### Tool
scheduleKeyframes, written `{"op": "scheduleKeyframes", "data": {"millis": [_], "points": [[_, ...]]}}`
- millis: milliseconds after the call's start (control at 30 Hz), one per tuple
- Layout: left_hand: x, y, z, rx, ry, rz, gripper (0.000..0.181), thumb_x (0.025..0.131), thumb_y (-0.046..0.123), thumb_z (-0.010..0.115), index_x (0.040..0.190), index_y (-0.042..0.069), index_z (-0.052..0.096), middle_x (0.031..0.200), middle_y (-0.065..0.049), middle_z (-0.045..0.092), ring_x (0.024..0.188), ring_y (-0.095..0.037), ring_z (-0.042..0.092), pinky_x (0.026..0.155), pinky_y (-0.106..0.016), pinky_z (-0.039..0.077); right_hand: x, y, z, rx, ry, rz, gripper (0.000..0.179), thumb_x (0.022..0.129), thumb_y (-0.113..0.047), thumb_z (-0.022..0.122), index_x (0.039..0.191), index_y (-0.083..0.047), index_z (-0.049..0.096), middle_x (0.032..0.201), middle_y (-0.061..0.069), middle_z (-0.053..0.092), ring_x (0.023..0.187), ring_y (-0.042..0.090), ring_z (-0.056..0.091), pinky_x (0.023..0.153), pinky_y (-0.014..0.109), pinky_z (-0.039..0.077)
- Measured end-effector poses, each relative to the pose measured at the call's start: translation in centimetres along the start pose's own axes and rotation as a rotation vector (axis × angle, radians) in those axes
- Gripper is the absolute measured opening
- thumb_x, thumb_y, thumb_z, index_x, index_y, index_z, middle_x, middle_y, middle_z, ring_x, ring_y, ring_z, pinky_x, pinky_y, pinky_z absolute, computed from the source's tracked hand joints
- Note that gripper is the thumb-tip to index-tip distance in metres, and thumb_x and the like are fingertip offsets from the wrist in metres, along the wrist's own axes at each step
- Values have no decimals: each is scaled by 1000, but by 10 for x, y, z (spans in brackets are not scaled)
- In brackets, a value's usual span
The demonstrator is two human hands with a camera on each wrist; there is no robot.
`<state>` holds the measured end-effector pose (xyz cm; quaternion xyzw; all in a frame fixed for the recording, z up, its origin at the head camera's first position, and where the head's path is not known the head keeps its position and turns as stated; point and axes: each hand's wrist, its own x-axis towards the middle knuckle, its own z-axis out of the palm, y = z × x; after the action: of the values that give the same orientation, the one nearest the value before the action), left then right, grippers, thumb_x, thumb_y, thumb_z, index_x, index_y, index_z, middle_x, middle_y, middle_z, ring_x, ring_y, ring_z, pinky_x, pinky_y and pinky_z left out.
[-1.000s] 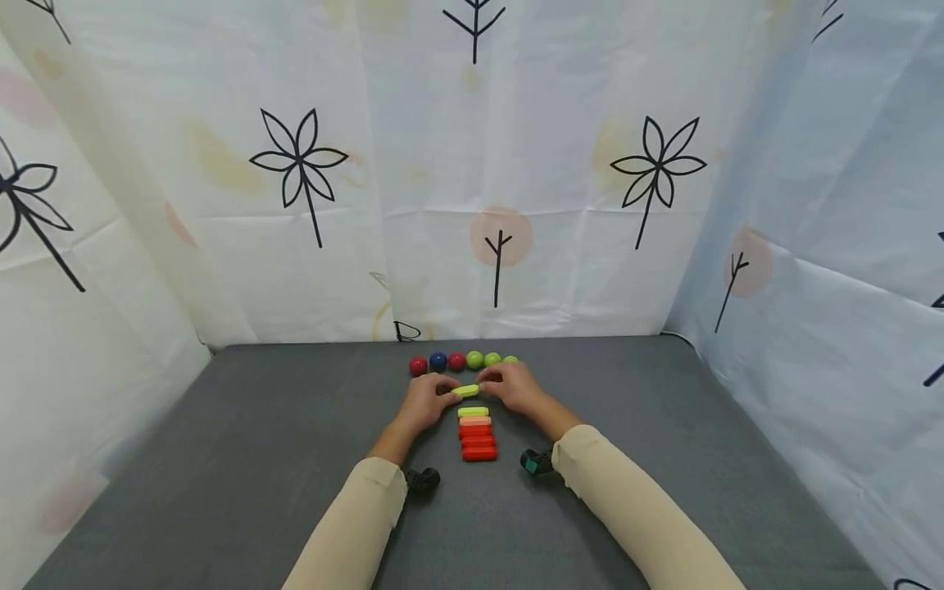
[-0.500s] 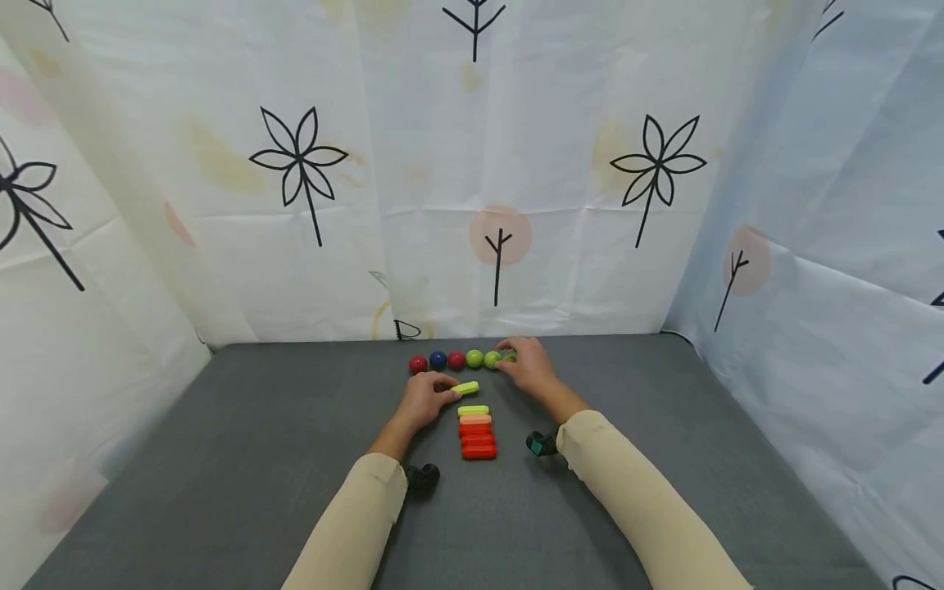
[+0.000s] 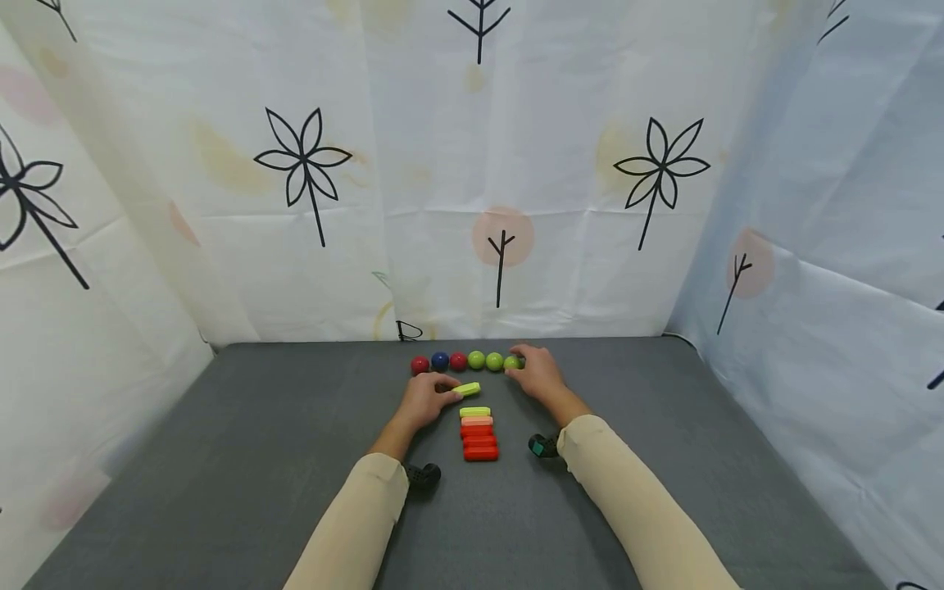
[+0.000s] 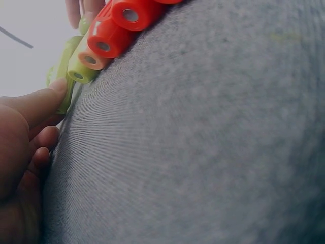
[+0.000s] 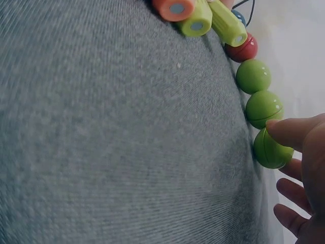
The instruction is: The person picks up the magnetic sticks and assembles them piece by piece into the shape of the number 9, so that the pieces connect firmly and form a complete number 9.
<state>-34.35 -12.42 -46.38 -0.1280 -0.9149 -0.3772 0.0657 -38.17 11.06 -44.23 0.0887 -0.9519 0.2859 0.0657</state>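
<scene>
Lime stick [image 3: 471, 388], left end pinched between thumb and fingers of left hand [image 3: 425, 401]; slightly slanted, between ball row [image 3: 459, 360] and stick row [image 3: 478, 431]. Balls run red, blue, red, three green. Far right: right hand [image 3: 541, 374], thumb and finger parted round end green ball [image 3: 512, 362], gripping it.

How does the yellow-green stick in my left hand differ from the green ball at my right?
The yellow-green stick is a long bar; the green ball is round. The stick is yellower, the ball deeper green. The left hand pinches the stick, the right hand the ball. Both are greenish.
</scene>
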Motion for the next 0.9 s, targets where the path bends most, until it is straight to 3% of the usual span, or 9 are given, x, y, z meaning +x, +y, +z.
{"op": "scheduleKeyframes", "data": {"millis": [400, 900], "points": [[-1, 0, 0, -39, 3, 6, 17, 86, 18, 76, 101, 11, 77, 98, -3, 70, 86, -18, 61, 79, -38, 50, -8, 9, 0, 21, 52, 0, 39, 90, -20, 72, 126, -8, 64, 120, 11, 64, 109, 30, 56, 88, 46, 45], [0, 0, 2, -51, 13, -1, 18, 85, 18, 77, 101, 10, 77, 98, -3, 70, 87, -20, 62, 80, -38, 50, -29, 16, 3, 186, 97, -38, 36, 87, -19, 75, 119, -5, 66, 111, 12, 67, 101, 29, 63, 85, 45, 49]]}}
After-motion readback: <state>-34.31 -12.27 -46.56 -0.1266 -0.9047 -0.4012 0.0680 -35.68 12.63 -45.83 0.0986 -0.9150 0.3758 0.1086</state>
